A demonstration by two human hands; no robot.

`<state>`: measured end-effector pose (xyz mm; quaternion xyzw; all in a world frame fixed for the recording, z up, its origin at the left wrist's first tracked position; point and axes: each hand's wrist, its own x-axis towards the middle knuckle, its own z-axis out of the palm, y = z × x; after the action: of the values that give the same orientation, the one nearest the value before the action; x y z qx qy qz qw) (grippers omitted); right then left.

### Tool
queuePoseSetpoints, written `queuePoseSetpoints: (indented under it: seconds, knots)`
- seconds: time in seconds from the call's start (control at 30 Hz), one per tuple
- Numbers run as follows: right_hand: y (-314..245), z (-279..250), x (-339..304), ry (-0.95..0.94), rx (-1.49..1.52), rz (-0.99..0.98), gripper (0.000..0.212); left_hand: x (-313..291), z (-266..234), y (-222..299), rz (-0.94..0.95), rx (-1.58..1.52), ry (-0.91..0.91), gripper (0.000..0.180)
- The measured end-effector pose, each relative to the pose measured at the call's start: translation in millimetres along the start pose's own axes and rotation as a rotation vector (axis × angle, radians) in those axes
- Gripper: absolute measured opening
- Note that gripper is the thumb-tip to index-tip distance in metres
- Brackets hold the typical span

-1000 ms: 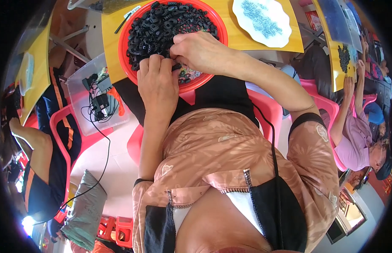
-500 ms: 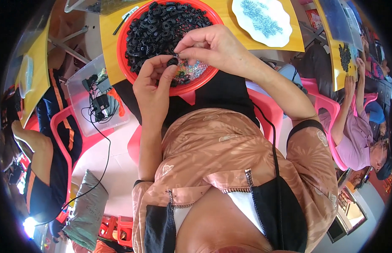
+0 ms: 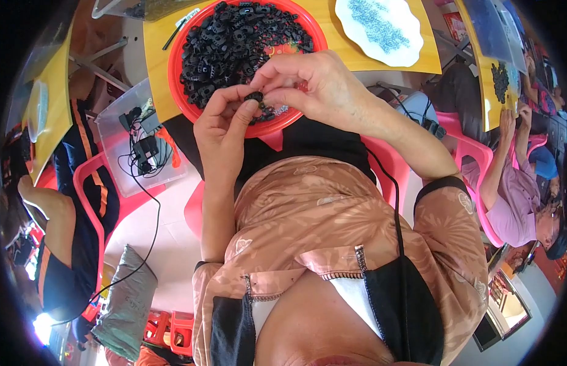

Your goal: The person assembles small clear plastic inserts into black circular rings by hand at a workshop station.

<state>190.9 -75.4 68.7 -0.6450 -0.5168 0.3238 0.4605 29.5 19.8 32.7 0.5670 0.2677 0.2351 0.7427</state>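
A small black plastic part (image 3: 254, 97) is pinched between the thumb and fingertips of my left hand (image 3: 225, 119), over the near rim of a red basin (image 3: 175, 91). My right hand (image 3: 314, 82) meets it from the right, its thumb and forefinger closed at the part; whatever tiny thing they may hold is hidden. Behind both hands, a heap of similar black plastic parts (image 3: 228, 43) fills the left and far side of the basin. The basin's patterned bottom shows between scattered pieces near my right fingers.
The basin stands on a yellow table (image 3: 158, 73). A white scalloped plate (image 3: 411, 24) of small clear-blue pieces lies at the right. A clear plastic bin (image 3: 113, 116) with black cables stands at left. Co-workers sit on both sides; one at right has a black pile (image 3: 500, 82).
Both hands have shifted slightly, with the right hand moving a little lower and closer against the black part. The part in my left fingers has turned. The basin has barely moved.
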Motion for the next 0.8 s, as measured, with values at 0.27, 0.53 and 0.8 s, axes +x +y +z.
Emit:
queuePoseSetpoints:
  seconds: [0.27,0.53,0.8]
  knots:
    - [10,-2,-24,-0.105,0.497,0.245,0.02,-8,-1,-1,-0.13,-0.091,-0.149,0.018]
    - [14,-3,-28,-0.104,0.416,0.263,0.025,-5,-2,-2,-0.209,-0.078,-0.29,0.018]
    - [21,-12,-13,-0.027,0.234,0.217,0.012,-5,-9,-5,-0.196,-0.259,-0.302,0.015]
